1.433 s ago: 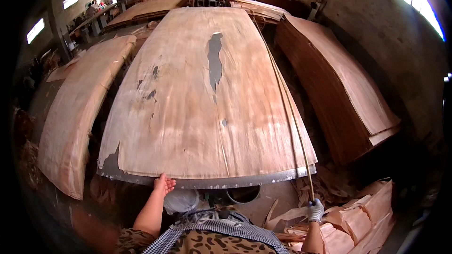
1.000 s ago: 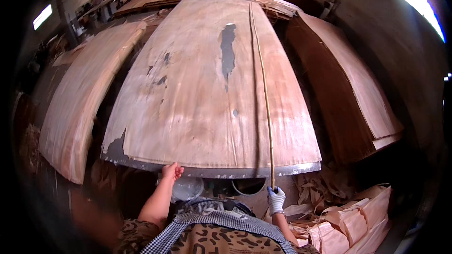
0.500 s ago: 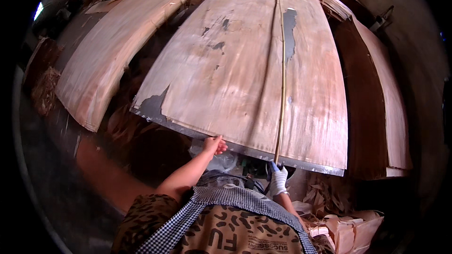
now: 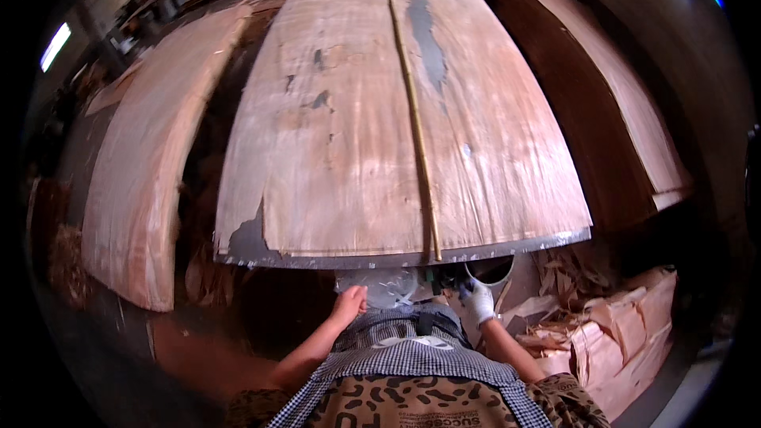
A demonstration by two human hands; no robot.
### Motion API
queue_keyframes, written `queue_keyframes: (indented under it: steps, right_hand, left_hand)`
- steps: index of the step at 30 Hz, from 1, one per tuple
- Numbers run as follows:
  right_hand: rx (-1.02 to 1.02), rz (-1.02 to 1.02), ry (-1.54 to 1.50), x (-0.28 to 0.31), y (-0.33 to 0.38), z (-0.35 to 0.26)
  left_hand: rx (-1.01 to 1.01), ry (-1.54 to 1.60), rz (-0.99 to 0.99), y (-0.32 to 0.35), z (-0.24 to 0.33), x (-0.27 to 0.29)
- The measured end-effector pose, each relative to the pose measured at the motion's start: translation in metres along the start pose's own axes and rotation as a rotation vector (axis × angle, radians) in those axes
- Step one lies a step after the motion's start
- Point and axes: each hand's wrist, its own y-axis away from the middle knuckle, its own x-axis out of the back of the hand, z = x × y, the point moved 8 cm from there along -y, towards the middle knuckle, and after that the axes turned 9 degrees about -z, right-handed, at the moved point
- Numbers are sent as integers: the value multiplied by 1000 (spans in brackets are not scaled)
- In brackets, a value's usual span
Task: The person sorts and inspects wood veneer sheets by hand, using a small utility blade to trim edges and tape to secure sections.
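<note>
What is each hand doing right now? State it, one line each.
Left hand: bare, holds nothing, just below the near edge of the large brown veneer sheet.
Right hand: white-gloved; grip cannot be told.

The thin wooden strip (image 4: 416,123), which lay along the right edge of the veneer sheet (image 4: 333,135) with its near end in the gloved right hand (image 4: 478,299), now runs up the sheet's middle, its near end at the front edge just left of and above that hand. The right hand has moved in leftward under the table edge. The bare left hand (image 4: 350,305) has dropped from the front edge to just below it.
</note>
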Motion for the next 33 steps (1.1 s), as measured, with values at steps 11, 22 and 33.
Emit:
queue_keyframes:
  steps: [11, 22, 33]
  right_hand:
    - [-424, 191, -308, -5, 154, 165]
    - [-559, 197, -312, -12, 238, 258]
    - [-871, 476, -384, 51, 346, 396]
  left_hand:
    - [-143, -530, -617, -32, 85, -141]
    - [-39, -545, -661, -27, 46, -243]
    - [-278, -917, -717, -21, 50, -358]
